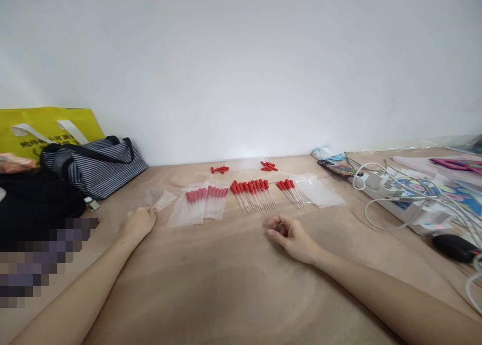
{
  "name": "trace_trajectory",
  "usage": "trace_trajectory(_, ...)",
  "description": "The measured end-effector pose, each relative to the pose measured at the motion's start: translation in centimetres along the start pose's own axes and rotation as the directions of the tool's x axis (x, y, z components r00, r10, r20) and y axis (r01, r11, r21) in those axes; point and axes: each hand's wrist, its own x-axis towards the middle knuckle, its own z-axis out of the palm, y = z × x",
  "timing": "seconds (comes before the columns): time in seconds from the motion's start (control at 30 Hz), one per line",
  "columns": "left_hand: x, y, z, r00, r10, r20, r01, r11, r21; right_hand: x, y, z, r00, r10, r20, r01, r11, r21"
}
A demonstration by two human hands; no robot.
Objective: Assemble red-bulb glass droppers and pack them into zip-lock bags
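Observation:
My left hand rests on the table at the left, its fingertips closed at the edge of a small clear plastic bag. My right hand lies on its side right of centre, fingers curled with a gap to the thumb and nothing between them. Two clear bags holding red-topped droppers overlap between the hands, nearer the left one. Loose red-topped droppers lie in a row beyond my right hand, and a smaller group sits beside flat clear bags. Red bulbs and more red bulbs lie farther back.
At the left are a yellow bag, a striped bag, a black cloth and a small bottle. A power strip with tangled white cables and a black object occupy the right. A white wall stands behind.

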Motion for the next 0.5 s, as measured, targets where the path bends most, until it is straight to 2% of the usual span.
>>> trace_trajectory(0.13,-2.1,1.4,-2.6,0.996,-0.022,-0.083,0.033,0.99,0.139,0.0,-0.1,-0.1,1.0,-0.014,0.002,0.014,1.0,-0.002)
trace_trajectory(0.2,-4.0,2.7,-4.0,0.992,0.0,-0.129,0.022,0.985,0.172,0.0,-0.1,-0.1,1.0,-0.018,0.003,0.018,1.0,-0.005)
trace_trajectory(0.27,-6.7,4.7,-5.0,0.995,0.006,-0.098,0.018,0.971,0.236,0.0,-0.1,-0.1,1.0,-0.024,-0.001,0.024,1.0,-0.016)
trace_trajectory(0.33,-9.7,7.2,-5.1,0.982,0.19,-0.011,-0.178,0.939,0.295,0.1,-0.1,-0.1,0.999,-0.032,-0.007,0.032,0.999,-0.031)
trace_trajectory(0.37,-11.2,8.6,-5.0,0.948,0.311,0.072,-0.318,0.899,0.302,0.1,-0.1,-0.1,0.999,-0.034,-0.009,0.034,0.999,-0.037)
trace_trajectory(0.4,-12.6,9.9,-4.7,0.895,0.41,0.178,-0.446,0.849,0.283,0.1,-0.1,-0.1,0.999,-0.036,-0.01,0.035,0.999,-0.039)
trace_trajectory(0.43,-13.7,11.0,-4.4,0.864,0.438,0.247,-0.494,0.831,0.254,0.1,-0.1,-0.1,0.999,-0.036,-0.008,0.035,0.999,-0.038)
trace_trajectory(0.47,-14.5,11.9,-4.1,0.851,0.454,0.264,-0.513,0.826,0.233,0.1,-0.1,-0.1,0.999,-0.035,-0.007,0.035,0.999,-0.037)
trace_trajectory(0.5,-15.0,12.6,-3.9,0.815,0.502,0.29,-0.563,0.805,0.188,0.1,-0.1,-0.2,0.999,-0.035,-0.007,0.035,0.999,-0.038)
